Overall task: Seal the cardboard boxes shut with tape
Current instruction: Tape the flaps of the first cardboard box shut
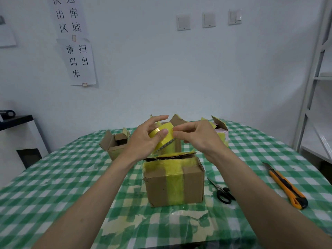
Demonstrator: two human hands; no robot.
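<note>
While the tape end hasn't been pulled free yet, here's where I reckon this could go sideways:

tape roll: the yellow tape roll (162,136) is held up in the air, just above the near box and in front of the boxes at the back.

left hand: the left hand (149,139) grips the roll, thumb pressed on its outer face, fingers curled round the far side.

right hand: the right hand (195,135) has its fingertips (177,134) pinching at the roll's edge, looks like it's hunting for the loose end. Can't tell if it's actually got hold of any tape.

near box: the near box (174,182) sits on the checked tablecloth (71,177) right under the hands, already striped with yellow tape, but the top flaps look slightly lifted at the back.

risk 1: if the end splits while being picked, you'd get a thin sliver peeling off instead of the full width.

risk 2: flaps could spring up if the strip goes on without pressing them flat, so the seam stays gappy.

risk 3: a long loose strip could fold and stick to itself or to the cloth.

open boxes: one open box (115,144) back left, others behind the hands, all unsealed.

cutters: scissors (221,192) just right of the near box, orange utility knife (285,186) further right. An elbow sweep could knock either.
</note>
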